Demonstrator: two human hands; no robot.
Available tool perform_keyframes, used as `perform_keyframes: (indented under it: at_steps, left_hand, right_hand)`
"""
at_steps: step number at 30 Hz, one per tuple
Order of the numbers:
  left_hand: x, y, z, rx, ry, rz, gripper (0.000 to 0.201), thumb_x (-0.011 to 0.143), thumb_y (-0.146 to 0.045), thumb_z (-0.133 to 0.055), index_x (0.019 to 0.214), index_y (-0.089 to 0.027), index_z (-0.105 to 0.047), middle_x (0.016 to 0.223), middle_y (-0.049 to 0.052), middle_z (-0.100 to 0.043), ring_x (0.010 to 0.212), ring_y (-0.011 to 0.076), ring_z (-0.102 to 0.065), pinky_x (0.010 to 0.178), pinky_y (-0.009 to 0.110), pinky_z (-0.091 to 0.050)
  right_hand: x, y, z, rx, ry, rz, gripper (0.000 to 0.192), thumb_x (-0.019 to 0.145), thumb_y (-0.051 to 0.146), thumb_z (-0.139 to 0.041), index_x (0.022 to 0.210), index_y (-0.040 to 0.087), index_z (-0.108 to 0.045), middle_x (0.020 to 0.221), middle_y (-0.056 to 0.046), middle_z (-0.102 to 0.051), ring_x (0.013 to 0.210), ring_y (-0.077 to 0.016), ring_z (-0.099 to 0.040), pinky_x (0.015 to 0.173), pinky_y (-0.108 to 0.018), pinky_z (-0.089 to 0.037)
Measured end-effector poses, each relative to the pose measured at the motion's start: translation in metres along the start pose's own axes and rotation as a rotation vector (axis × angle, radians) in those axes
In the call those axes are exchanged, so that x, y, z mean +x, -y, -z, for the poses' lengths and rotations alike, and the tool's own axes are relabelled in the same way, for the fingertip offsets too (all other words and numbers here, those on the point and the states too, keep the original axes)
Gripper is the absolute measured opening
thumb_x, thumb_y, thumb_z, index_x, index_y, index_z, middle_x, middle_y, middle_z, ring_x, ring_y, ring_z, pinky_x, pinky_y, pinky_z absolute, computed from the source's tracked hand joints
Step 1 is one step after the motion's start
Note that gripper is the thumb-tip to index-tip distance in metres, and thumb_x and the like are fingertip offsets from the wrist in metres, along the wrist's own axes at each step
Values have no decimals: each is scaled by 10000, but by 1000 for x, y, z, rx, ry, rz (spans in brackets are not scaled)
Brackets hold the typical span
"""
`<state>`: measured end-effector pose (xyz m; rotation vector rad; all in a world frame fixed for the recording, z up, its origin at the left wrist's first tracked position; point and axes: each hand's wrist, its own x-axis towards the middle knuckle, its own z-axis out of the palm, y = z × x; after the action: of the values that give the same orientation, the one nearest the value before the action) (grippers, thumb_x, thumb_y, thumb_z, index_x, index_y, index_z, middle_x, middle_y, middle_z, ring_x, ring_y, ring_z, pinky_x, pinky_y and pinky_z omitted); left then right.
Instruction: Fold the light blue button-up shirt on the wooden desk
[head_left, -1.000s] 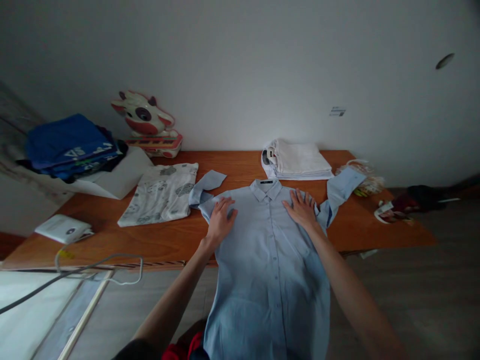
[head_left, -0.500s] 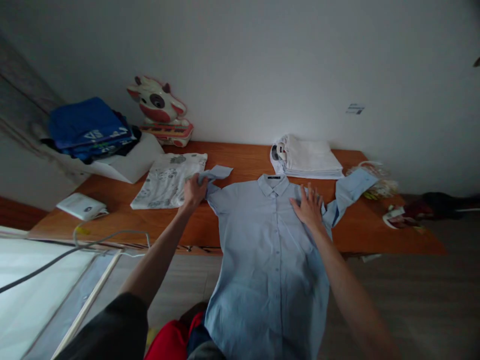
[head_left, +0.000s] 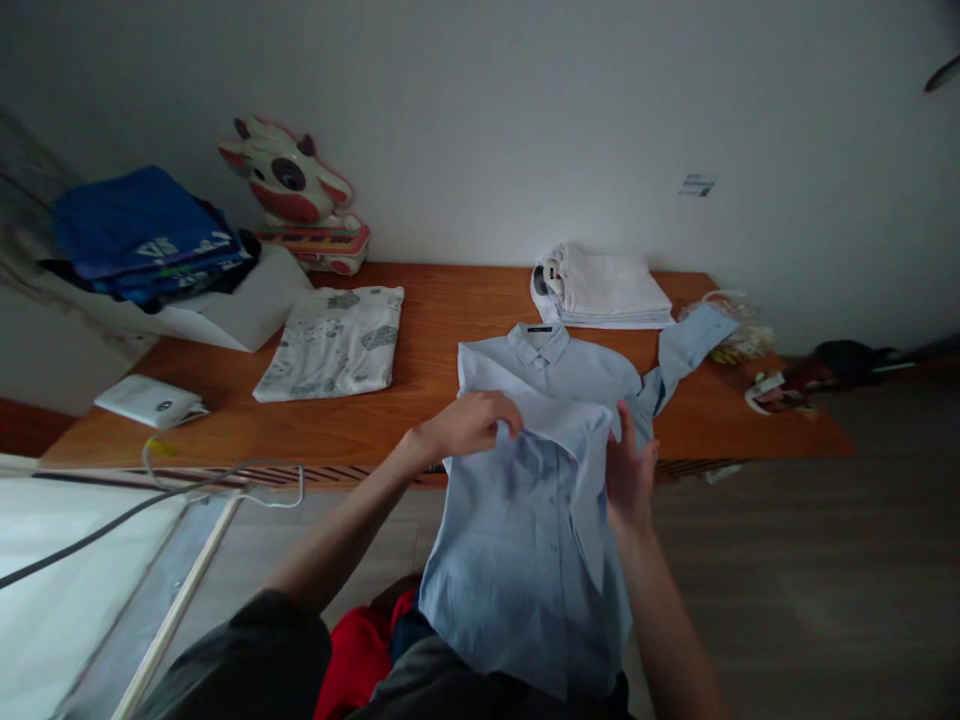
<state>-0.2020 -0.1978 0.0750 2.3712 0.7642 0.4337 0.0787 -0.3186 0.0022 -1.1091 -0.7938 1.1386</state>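
Note:
A light blue button-up shirt [head_left: 517,560] lies with its collar on the wooden table and its lower part hanging over the front edge towards me. My left hand [head_left: 480,423] pinches the shirt near its left side, where the sleeve is folded across the chest. The folded sleeve [head_left: 592,450] bends downward at the right of the button line. My right hand [head_left: 630,475] is beside that bend, thumb and fingers apart, touching or very close to the cloth; some fingers are hidden. The other sleeve [head_left: 694,340] stretches out to the right on the table.
On the wooden table [head_left: 435,300] lie a patterned folded garment [head_left: 337,340], a stack of white folded clothes [head_left: 615,290] and a white device [head_left: 152,402] with a cable. A cow-shaped toy keyboard [head_left: 300,200] and a white box [head_left: 255,310] bearing blue clothes [head_left: 150,230] stand back left.
My left hand has brought the left sleeve rightward across the shirt's front. My right hand has lifted off the chest and moved down beside the folded sleeve.

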Motion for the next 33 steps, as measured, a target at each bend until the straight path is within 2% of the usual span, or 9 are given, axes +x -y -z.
perform_keyframes:
  at_steps: [5, 9, 12, 15, 19, 23, 26, 28, 33]
  left_hand:
    - [-40, 57, -13, 111, -394, 218, 534, 805, -26, -503, 1240, -232, -734, 1374, 62, -739, 1329, 263, -655, 1209, 459, -480]
    - [-70, 81, -37, 177, -434, 314, 608, 883, -259, -719, 1481, -284, -611, 1574, 70, -626, 1459, 327, -565, 1254, 530, -430]
    - [-76, 90, -46, 165, -450, 326, 569, 903, -286, -725, 1461, -316, -617, 1523, 54, -665, 1433, 319, -588, 1243, 522, -437]
    - [-75, 96, -49, 125, -511, 336, 443, 895, -196, -667, 1326, -300, -676, 1361, 52, -739, 1324, 306, -653, 1183, 502, -485]
    - [-77, 97, -50, 105, -564, 317, 301, 886, -136, -620, 1138, -272, -714, 1188, 61, -755, 1178, 290, -683, 1090, 465, -528]
    - [-83, 96, -52, 130, -550, 321, 237, 893, -143, -630, 1048, -271, -756, 1117, 64, -748, 1114, 290, -669, 1044, 461, -527]
    - [-84, 96, -53, 122, -550, 310, 264, 895, -145, -634, 1046, -283, -802, 1108, 57, -752, 1091, 279, -669, 1037, 456, -518]
    - [-84, 96, -53, 114, -560, 319, 276, 894, -144, -631, 1034, -286, -821, 1092, 53, -755, 1071, 272, -673, 1024, 451, -521]
    - [-85, 97, -53, 103, -546, 326, 333, 887, -135, -617, 1042, -302, -860, 1083, 53, -757, 1063, 268, -677, 1011, 449, -525]
  right_hand:
    - [-59, -45, 25, -209, 8, -49, 881, 1011, 654, -580, 1738, 448, -126, 1728, -73, -457, 1446, -304, -607, 1180, -564, -540]
    - [-102, -73, 33, -465, -113, -37, 1043, 833, 545, -857, 1695, 390, -290, 1501, -117, -650, 1083, -294, -739, 980, -515, -639]
    - [-115, -70, 37, -617, -56, -97, 515, 868, 580, -811, 1244, 241, -721, 1034, -81, -767, 927, -289, -720, 883, -449, -619]
    - [-110, -47, 43, -425, 84, -126, 363, 952, 600, -700, 867, 248, -672, 789, -44, -677, 791, -256, -665, 761, -398, -575]
    - [-103, -20, 52, -159, 95, -73, 322, 1052, 588, -497, 950, 289, -559, 763, -7, -604, 709, -233, -610, 682, -387, -539]
    - [-120, -34, 50, -797, 287, 2, 287, 936, 500, -739, 1085, 274, -644, 902, -31, -675, 806, -250, -645, 745, -381, -530]
    - [-130, -58, 45, -1212, 260, 141, 173, 925, 359, -757, 1046, 267, -676, 995, -64, -692, 938, -298, -674, 862, -434, -538]
    - [-131, -69, 44, -1325, 251, 207, 43, 988, 288, -663, 954, 263, -671, 1010, -74, -688, 974, -304, -677, 892, -450, -538]
    - [-131, -65, 56, -1219, 368, 198, 199, 1052, 310, -580, 888, 262, -681, 936, -54, -710, 904, -274, -680, 865, -433, -559]
